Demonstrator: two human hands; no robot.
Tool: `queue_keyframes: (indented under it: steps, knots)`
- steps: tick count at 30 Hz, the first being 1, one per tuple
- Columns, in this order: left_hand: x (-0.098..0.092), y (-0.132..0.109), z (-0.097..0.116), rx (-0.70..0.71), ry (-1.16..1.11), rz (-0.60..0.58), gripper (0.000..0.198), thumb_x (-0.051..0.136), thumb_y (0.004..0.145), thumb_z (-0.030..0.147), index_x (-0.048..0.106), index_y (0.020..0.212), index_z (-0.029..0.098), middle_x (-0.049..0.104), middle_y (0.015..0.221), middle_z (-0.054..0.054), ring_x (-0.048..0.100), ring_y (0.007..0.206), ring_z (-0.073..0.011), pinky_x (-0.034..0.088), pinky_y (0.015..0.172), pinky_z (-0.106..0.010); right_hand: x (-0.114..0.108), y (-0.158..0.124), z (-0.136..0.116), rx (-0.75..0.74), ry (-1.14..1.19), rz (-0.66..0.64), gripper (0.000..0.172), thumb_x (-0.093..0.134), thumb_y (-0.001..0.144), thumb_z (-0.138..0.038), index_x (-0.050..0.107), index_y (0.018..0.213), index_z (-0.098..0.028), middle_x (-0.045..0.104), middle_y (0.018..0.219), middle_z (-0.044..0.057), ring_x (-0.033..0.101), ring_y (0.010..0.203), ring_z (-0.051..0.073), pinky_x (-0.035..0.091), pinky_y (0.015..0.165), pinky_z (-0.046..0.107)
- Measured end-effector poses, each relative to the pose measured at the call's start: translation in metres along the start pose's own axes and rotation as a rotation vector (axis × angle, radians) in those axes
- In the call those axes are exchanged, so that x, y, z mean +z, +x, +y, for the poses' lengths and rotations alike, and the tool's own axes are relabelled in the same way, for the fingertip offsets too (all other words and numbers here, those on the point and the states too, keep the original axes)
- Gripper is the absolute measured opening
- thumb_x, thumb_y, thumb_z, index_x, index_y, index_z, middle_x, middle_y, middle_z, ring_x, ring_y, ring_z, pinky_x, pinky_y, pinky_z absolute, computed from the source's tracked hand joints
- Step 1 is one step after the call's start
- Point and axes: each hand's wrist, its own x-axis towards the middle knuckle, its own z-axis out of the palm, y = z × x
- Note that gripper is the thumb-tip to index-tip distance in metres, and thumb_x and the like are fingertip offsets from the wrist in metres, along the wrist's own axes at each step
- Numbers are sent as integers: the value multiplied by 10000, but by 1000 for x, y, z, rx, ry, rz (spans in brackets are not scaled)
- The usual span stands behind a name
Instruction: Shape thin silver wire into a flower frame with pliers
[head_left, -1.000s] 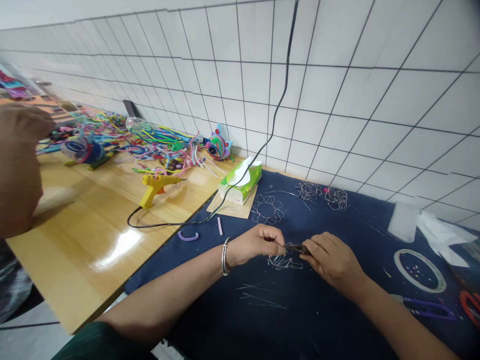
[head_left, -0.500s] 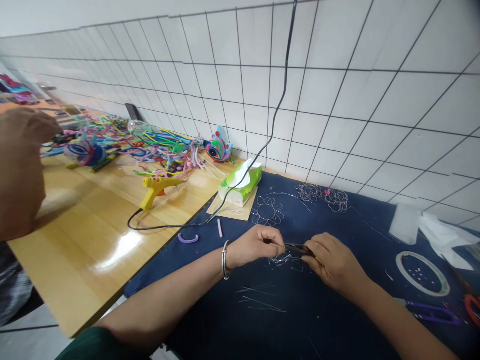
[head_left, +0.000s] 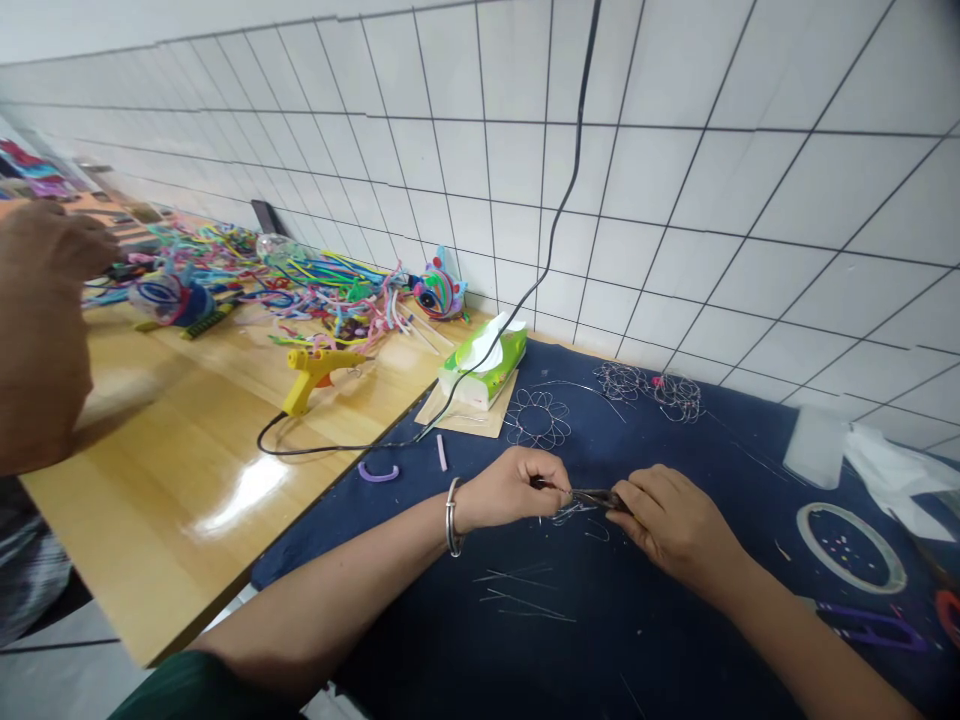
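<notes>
My left hand (head_left: 517, 488) is closed in a pinch on a small tangle of thin silver wire (head_left: 571, 513) just above the dark blue cloth (head_left: 600, 640). A silver bangle sits on that wrist. My right hand (head_left: 675, 520) is closed around small dark pliers (head_left: 594, 496), whose tip meets the wire at my left fingertips. Loose cut wire pieces (head_left: 525, 595) lie on the cloth in front of my hands.
Finished wire flowers (head_left: 536, 418) and wire bundles (head_left: 649, 388) lie behind my hands. A green tissue pack (head_left: 481, 362), yellow glue gun (head_left: 315, 372) and black cable (head_left: 555, 210) stand left. Colourful strips (head_left: 315, 290) pile on the wooden table (head_left: 172, 480). Another person's arm (head_left: 37, 330) is at far left. Purple scissors (head_left: 862, 625) lie right.
My hands have stayed together on the wire with only slight shifts; the wire tangle looks more gathered. The other person's hand at the left moved a little.
</notes>
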Motion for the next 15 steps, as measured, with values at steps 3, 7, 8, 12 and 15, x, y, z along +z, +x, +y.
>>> queue_keyframes:
  steps: [3, 7, 8, 12, 15]
  knots:
    - [0, 0, 1, 26, 42, 4, 71, 518, 673, 86, 583, 650, 102, 520, 609, 18, 426, 542, -49, 335, 521, -163, -1, 0, 0, -12, -38, -4, 182, 516, 827, -262, 570, 943, -133, 542, 814, 75, 457, 731, 158, 377, 672, 308]
    - [1, 0, 3, 39, 70, 6, 82, 510, 656, 62, 583, 647, 100, 530, 611, 17, 434, 543, -49, 338, 517, -160, -3, 2, 0, -30, -103, -14, 190, 512, 829, -264, 576, 948, -130, 538, 794, 76, 450, 727, 160, 370, 665, 307]
    - [2, 0, 4, 39, 74, 10, 83, 510, 652, 58, 582, 645, 98, 531, 610, 16, 434, 542, -49, 337, 515, -159, -4, 2, 0, -35, -119, -17, 195, 512, 830, -267, 577, 952, -129, 537, 791, 77, 450, 730, 162, 368, 664, 308]
    - [4, 0, 5, 30, 92, 32, 81, 508, 652, 62, 579, 630, 96, 526, 595, 17, 431, 533, -48, 335, 507, -156, -4, 1, 0, -45, -162, -22, 209, 509, 832, -279, 580, 960, -130, 530, 775, 74, 439, 714, 160, 359, 652, 308]
    - [5, -1, 4, 26, 100, 43, 75, 513, 657, 75, 580, 631, 96, 519, 594, 17, 430, 531, -48, 331, 503, -155, -3, 1, 0, -51, -172, -20, 213, 504, 836, -282, 581, 964, -130, 525, 757, 69, 436, 702, 155, 357, 648, 305]
